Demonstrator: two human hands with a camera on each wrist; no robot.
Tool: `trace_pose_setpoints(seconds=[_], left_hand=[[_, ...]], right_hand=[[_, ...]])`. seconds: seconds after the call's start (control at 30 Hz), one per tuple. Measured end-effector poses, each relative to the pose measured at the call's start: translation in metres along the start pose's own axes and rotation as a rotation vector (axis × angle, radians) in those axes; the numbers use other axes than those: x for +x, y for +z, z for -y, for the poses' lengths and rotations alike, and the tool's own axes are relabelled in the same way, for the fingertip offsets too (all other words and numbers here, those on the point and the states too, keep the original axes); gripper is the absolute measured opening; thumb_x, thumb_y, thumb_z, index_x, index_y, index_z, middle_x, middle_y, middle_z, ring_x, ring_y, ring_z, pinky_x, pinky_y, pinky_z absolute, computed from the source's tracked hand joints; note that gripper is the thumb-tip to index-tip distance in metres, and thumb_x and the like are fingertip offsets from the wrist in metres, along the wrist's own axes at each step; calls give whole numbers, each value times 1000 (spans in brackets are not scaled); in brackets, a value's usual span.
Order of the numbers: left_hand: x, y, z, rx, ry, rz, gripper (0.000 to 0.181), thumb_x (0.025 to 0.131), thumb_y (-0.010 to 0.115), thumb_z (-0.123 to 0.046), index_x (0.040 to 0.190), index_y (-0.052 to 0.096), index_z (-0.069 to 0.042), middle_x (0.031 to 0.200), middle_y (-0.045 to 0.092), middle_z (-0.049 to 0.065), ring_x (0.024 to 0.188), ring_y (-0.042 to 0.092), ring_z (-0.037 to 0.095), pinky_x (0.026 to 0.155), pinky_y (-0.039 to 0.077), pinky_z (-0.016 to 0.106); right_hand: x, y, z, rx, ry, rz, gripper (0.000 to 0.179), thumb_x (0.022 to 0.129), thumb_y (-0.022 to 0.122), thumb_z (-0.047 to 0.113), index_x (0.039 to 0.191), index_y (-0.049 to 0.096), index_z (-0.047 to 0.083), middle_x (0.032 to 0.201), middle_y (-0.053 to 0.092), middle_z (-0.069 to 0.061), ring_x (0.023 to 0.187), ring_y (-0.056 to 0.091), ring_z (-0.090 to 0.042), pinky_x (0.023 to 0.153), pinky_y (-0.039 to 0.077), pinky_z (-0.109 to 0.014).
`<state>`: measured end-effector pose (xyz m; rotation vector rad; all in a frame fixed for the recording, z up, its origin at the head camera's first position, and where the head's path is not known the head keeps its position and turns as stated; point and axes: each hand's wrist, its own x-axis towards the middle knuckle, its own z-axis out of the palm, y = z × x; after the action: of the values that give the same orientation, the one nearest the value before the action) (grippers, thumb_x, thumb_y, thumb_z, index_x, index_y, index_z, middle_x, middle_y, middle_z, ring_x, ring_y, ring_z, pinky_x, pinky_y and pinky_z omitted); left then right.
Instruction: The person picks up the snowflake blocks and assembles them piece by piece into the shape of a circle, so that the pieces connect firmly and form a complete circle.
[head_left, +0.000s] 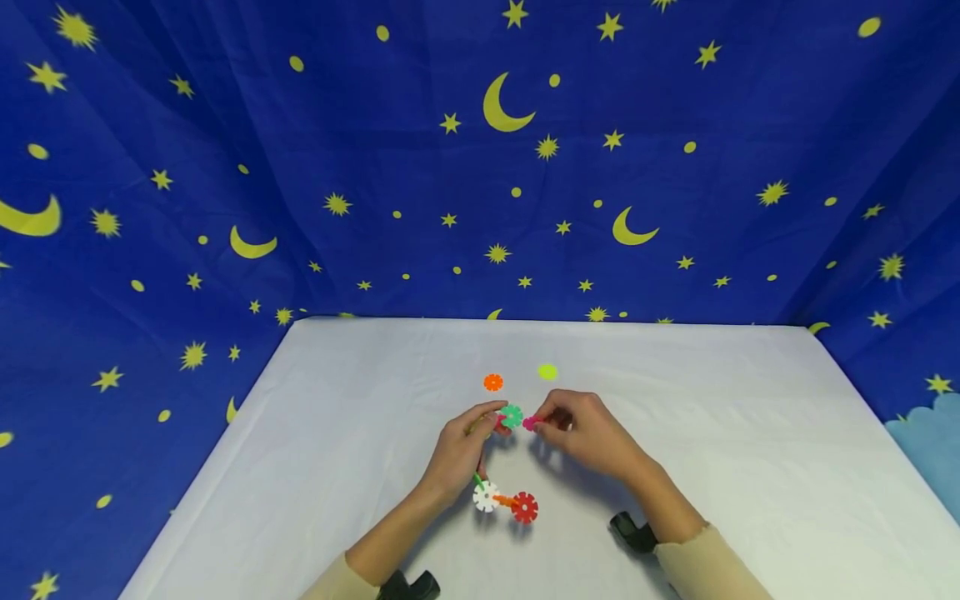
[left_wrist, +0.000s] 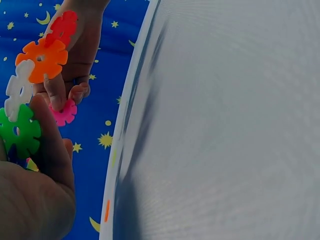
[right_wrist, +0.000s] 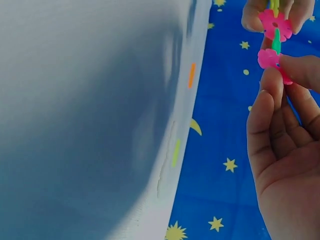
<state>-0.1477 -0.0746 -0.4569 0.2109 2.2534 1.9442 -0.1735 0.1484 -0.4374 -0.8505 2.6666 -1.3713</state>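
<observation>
In the head view my left hand (head_left: 452,454) grips a chain of flat, notched plastic interlocking discs. From the chain's lower end hang a green disc (left_wrist: 22,134), a white disc (head_left: 486,497), an orange disc (head_left: 504,501) and a red disc (head_left: 525,507). At its upper end, beyond my left fingertips, are a pink disc (right_wrist: 276,25) and a mint-green disc (head_left: 512,417). Between thumb and fingers, my right hand (head_left: 600,433) pinches another pink disc (head_left: 530,423). In the right wrist view this disc is right at the mint-green one's edge. My left fingers hide the chain's middle.
A loose orange disc (head_left: 492,382) and a yellow-green disc (head_left: 547,372) lie on the white-covered table (head_left: 360,375) beyond the hands. A blue cloth (head_left: 420,167) with yellow stars and moons hangs behind and at both sides. Black devices (head_left: 632,533) are at the wrists.
</observation>
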Motion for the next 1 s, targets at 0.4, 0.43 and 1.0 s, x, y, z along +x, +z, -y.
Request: trace_pose_setpoints(seconds=[0.4, 0.43, 1.0], left_hand=[[-4, 3, -5, 30, 7, 24, 33, 103, 46, -28, 131, 59, -17, 101, 67, 13, 37, 41, 11, 38, 45, 31], [-4, 3, -5, 34, 4, 21, 33, 103, 45, -28, 131, 59, -18, 101, 67, 13, 36, 41, 12, 39, 46, 33], [-7, 10, -4, -46, -10, -21, 35, 103, 44, -31, 129, 58, -12, 97, 65, 18, 33, 44, 18, 37, 47, 36]], right_hand=[[-1, 9, 2, -7, -56, -43, 8, 86, 73, 9, 85, 67, 15, 83, 64, 12, 71, 61, -6, 64, 53, -26], [-1, 10, 2, -9, -70, -45, 6, 86, 72, 9, 85, 67, 13, 83, 64, 12, 71, 61, -5, 64, 53, -26], [-1, 21, 1, -26, -268, -168, 14, 83, 74, 3, 82, 68, 16, 81, 64, 9, 69, 61, -3, 61, 53, -22]])
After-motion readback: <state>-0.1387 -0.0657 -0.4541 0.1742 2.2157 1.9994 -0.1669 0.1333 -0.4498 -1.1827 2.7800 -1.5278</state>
